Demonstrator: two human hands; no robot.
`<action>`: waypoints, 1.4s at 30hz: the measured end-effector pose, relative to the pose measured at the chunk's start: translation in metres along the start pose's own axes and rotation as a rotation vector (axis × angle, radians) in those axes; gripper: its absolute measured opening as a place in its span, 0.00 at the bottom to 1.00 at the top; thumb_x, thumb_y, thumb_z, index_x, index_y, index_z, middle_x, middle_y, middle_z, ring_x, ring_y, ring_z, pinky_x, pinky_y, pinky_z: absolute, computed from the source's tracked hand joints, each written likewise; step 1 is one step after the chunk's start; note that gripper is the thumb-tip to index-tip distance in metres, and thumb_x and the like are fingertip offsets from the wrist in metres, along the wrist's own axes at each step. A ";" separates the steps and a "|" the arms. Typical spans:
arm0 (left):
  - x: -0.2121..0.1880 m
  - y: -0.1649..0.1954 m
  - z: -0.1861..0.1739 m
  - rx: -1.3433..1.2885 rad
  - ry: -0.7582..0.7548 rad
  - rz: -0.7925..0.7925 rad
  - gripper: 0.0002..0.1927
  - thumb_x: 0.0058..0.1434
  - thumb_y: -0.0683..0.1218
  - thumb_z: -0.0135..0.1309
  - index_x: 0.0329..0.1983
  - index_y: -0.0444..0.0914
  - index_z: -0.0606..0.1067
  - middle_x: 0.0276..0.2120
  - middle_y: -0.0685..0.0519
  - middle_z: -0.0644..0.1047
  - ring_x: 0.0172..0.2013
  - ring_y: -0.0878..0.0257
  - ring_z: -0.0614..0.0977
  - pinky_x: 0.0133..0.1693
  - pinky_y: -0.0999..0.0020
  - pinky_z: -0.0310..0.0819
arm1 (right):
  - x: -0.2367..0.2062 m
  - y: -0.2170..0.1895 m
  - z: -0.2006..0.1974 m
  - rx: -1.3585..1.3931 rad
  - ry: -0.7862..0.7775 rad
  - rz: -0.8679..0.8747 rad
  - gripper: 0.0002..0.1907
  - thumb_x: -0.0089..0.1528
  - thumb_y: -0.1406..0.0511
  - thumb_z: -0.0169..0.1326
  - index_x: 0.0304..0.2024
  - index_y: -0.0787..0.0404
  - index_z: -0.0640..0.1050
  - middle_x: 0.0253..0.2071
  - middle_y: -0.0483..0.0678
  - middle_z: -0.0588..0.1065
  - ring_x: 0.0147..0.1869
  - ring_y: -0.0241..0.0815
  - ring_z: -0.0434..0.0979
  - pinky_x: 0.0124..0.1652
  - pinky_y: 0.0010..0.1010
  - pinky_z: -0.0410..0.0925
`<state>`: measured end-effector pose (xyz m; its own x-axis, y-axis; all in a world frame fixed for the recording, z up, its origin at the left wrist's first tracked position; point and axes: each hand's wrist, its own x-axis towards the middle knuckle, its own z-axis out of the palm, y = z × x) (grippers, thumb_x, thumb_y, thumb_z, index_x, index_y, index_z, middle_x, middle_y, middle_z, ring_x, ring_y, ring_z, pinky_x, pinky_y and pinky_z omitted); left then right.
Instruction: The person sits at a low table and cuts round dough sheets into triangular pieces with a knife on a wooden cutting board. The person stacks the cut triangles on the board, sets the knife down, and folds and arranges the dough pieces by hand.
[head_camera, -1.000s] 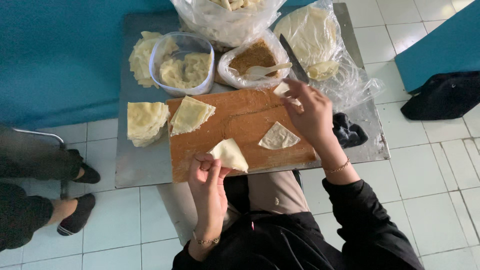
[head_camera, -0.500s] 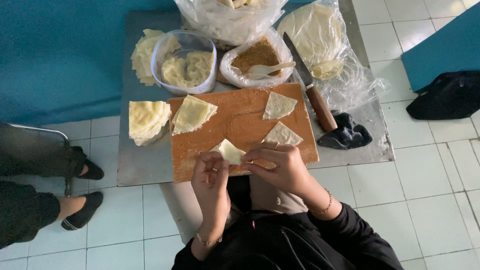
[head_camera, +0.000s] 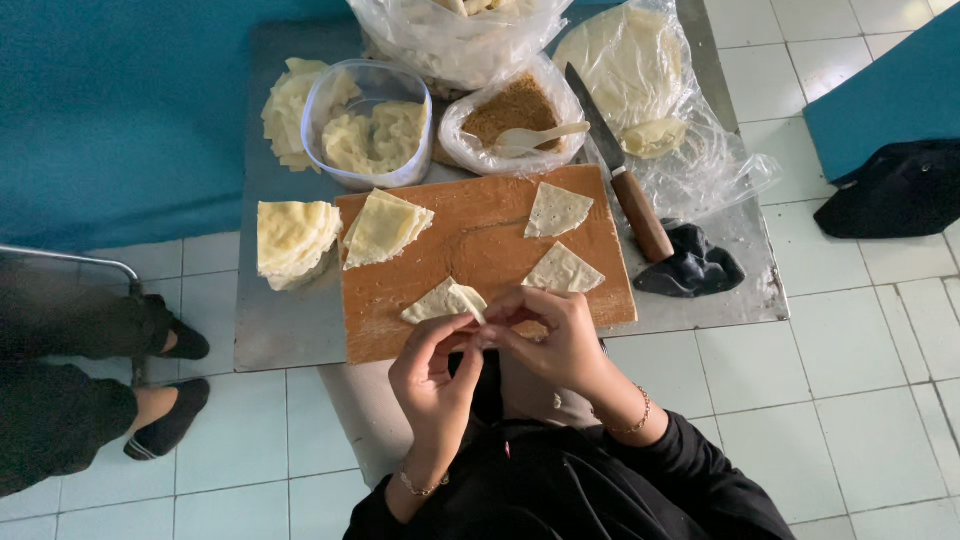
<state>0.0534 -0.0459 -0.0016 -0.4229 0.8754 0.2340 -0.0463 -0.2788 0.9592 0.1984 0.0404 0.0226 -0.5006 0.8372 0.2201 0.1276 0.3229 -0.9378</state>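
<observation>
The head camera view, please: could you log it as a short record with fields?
left hand: pinches the folded pastry sheet at its near edge
right hand: fingertips meet the left hand's on the same sheet
wooden board: holds two loose triangles and a stack of sheets
knife: lies along the board's right edge
bowl of brown filling: behind the board, pale spoon in it
plastic tub: pale mash inside

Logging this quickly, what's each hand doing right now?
Left hand: pinching the folded pastry sheet.
Right hand: fingers closed on the same sheet.
</observation>
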 end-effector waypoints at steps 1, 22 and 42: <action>0.000 0.002 0.000 0.016 -0.008 0.014 0.17 0.61 0.28 0.56 0.53 0.29 0.77 0.47 0.49 0.79 0.45 0.64 0.84 0.49 0.71 0.80 | -0.001 0.001 0.000 -0.007 0.006 0.015 0.07 0.59 0.70 0.64 0.38 0.67 0.81 0.38 0.48 0.83 0.43 0.34 0.86 0.43 0.26 0.79; 0.001 -0.021 -0.007 -0.341 0.061 -0.175 0.15 0.61 0.31 0.60 0.52 0.30 0.78 0.38 0.52 0.80 0.37 0.70 0.79 0.42 0.76 0.74 | -0.010 0.007 -0.010 0.446 -0.227 0.219 0.20 0.58 0.74 0.66 0.53 0.69 0.80 0.45 0.49 0.81 0.48 0.35 0.83 0.50 0.28 0.78; 0.009 0.005 -0.005 -0.157 -0.013 -0.225 0.23 0.57 0.28 0.55 0.57 0.34 0.73 0.37 0.54 0.76 0.39 0.70 0.80 0.45 0.76 0.78 | -0.010 0.004 -0.003 0.351 -0.048 0.213 0.20 0.63 0.79 0.51 0.57 0.70 0.78 0.43 0.42 0.72 0.47 0.27 0.73 0.46 0.20 0.69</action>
<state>0.0451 -0.0412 0.0044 -0.3742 0.9271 0.0208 -0.2780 -0.1336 0.9512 0.2069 0.0347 0.0178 -0.5352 0.8447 0.0066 -0.0629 -0.0321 -0.9975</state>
